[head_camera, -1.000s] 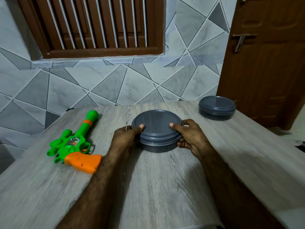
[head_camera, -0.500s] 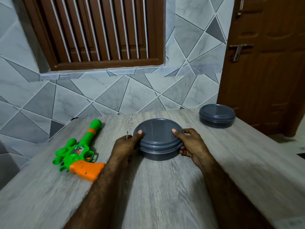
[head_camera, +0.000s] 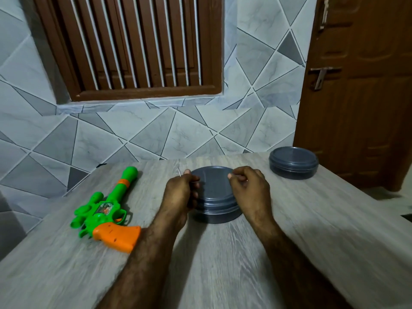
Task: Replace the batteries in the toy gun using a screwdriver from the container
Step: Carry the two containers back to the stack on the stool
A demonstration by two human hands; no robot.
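Left hand (head_camera: 181, 192): curled round the left side of the container (head_camera: 215, 204), thumb tip on the lid's far-left edge and fingers bent in against the wall; it grips.
Right hand (head_camera: 249, 190): curled the same way over the right side, thumb tip on the lid's top edge, fingers folded down over the rim; it grips too.
Change from half a second ago: both hands have closed in over the lid. The thumbs that lay flatter on top are now bent at the rim, the knuckles stand higher, and more of the lid is covered. The container keeps its place beside the toy gun, lid on.
Arms: two bare forearms rise from the lower edge and draw together at the container.
Toy gun (head_camera: 104, 210): one, green with an orange grip, flat on the table (head_camera: 223, 268) left of the left arm, barrel pointing toward the tiled wall (head_camera: 156, 134); neither hand touches it.
Containers: two, both round, dark grey and lidded. The second container (head_camera: 293, 162) stands at the table's far right, well apart.
Thin sliver (head_camera: 179, 171): one, upright just behind the left thumb, too small to identify.
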